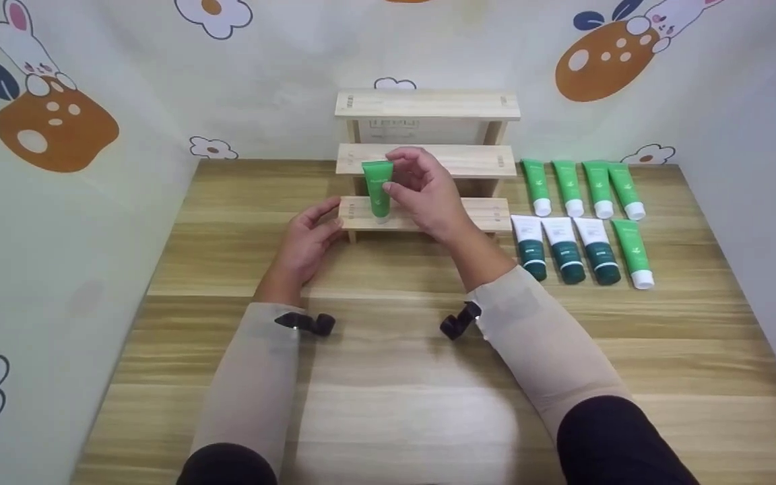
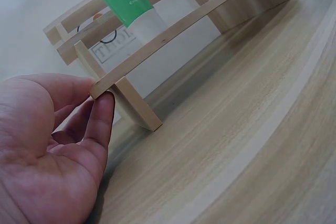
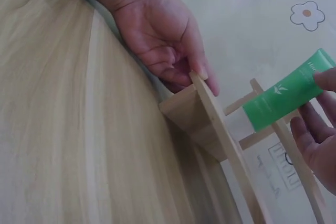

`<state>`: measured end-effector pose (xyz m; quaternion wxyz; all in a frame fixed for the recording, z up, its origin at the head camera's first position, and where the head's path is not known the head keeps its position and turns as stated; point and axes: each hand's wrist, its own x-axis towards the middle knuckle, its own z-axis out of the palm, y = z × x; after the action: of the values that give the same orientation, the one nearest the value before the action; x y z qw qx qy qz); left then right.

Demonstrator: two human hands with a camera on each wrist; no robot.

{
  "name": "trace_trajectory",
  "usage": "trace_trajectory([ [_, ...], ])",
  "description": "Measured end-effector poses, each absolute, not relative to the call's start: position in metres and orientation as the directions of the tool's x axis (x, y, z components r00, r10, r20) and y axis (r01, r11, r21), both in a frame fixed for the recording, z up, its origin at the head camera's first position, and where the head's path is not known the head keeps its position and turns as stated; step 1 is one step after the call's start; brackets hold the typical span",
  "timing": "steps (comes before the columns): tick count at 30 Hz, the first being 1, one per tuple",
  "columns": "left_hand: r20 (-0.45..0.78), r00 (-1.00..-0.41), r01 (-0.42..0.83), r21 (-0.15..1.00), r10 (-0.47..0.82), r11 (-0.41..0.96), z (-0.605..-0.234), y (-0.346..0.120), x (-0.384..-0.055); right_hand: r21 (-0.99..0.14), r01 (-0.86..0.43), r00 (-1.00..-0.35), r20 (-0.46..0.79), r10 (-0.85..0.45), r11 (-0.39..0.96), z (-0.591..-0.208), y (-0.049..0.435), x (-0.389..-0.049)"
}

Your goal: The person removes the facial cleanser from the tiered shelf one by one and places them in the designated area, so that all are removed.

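A three-step wooden stand (image 1: pixel 455 214) rises at the back of the table. My left hand (image 1: pixel 304 249) pinches the left end of its lowest board (image 2: pixel 157 43) between thumb and fingers. With thumb and fingertips, my right hand (image 1: pixel 428 195) holds a green squeeze tube (image 1: pixel 378 185) by its upper part. The tube stands cap down over the left part of the lowest board. Its white cap (image 2: pixel 147 26) is at the board; whether it bears its full weight there I cannot tell.
Right of the stand lie several green tubes (image 1: pixel 566 187) with white caps, in a row. Nearer, three white and dark-green tubes (image 1: pixel 563 249) lie beside another green tube (image 1: pixel 632 252). A patterned cloth (image 1: pixel 280 81) hangs behind the table (image 1: pixel 388 377) and along its sides.
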<state>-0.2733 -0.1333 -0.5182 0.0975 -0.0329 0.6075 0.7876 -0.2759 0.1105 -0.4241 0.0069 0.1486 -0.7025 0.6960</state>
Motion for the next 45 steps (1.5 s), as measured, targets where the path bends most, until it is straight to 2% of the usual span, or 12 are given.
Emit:
trace_trajectory([
  [11, -0.163, -0.979, -0.188, 0.952, 0.120, -0.241, -0.520, -0.133, -0.272, -0.972, -0.230, -0.965, 0.222, -0.138, 0.048, -0.428, 0.115, -0.274],
  [26, -0.156, -0.981, -0.179, 0.955, 0.112, -0.237, -0.517, -0.132, -0.272, -0.938, -0.320, -0.947, 0.316, -0.054, 0.131, -0.434, 0.183, -0.261],
  [34, -0.158, -0.982, -0.178, 0.953, 0.103, -0.243, -0.516, -0.133, -0.271, -0.942, -0.308, -0.950, 0.312, 0.012, 0.132, -0.436, 0.219, -0.255],
  [45, -0.155, -0.983, -0.176, 0.952, 0.102, -0.251, -0.517, -0.132, -0.271, -0.966, -0.231, -0.966, 0.242, 0.087, 0.118, -0.435, 0.256, -0.249],
])
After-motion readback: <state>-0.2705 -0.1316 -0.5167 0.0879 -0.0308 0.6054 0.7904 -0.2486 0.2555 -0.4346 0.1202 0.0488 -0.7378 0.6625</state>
